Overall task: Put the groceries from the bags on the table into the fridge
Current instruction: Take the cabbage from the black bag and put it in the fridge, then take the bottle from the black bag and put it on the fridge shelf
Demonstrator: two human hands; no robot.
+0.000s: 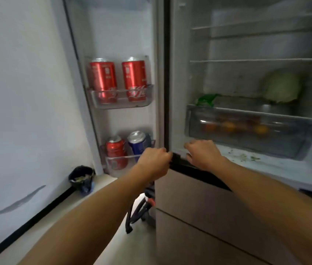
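One fridge [208,217] fills the view from 12 round to 5 o'clock, its upper compartment standing open above beige lower fronts. Its door [120,35] is swung out at 11 o'clock, with two clear bins on the inner side. Inside, at 3 o'clock, a clear drawer [247,134] is pulled partly out, with blurred oranges [227,126] showing through its front. A pale cabbage [283,87] sits on the shelf above the drawer, at 2 o'clock, and something green [206,99] lies at that shelf's near corner.

Both forearms reach in from 6 o'clock. The left hand [155,159] is at the centre, fingers curled and knuckles against the dark frame edge; whether it grips anything I cannot tell. The right hand [203,153], just beside it toward 3 o'clock, rests on the compartment's white sill with fingers loosely bent, holding nothing.

The upper door bin holds two red cans [102,79], upright side by side. The lower bin holds another red can [116,152] and a blue can [138,144]. A small dark waste bin [81,177] stands on the floor at 8 o'clock.
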